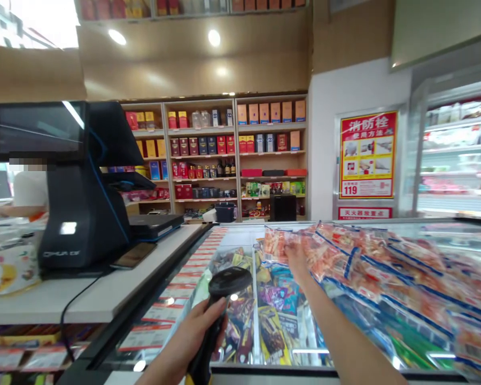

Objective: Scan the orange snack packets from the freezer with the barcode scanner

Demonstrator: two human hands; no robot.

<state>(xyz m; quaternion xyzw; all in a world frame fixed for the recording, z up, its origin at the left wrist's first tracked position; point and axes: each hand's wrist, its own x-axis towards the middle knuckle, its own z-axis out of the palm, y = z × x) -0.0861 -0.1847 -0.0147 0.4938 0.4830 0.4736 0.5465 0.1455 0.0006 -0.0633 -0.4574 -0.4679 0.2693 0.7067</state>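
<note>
My left hand (206, 327) is wrapped round the handle of a black barcode scanner (229, 282), its head pointing forward over the freezer. My right hand (296, 255) reaches out to the far end of the freezer and has its fingers on the edge of a clear plastic food packet (276, 244) with pinkish-orange contents. Beside it to the right, many similar blue-edged packets (379, 278) lie overlapping on the glass lid. Beneath the glass of the chest freezer (255, 321), colourful wrapped ice creams (274, 331) sit in sections.
To the left, a black point-of-sale terminal (88, 214) stands on a white counter (92, 305), with a phone (134, 255) and a hanging cable. Price labels (176, 289) line the freezer's left side. Shelves of boxed goods (202, 145) and a red fire-hydrant sign (367, 155) are behind.
</note>
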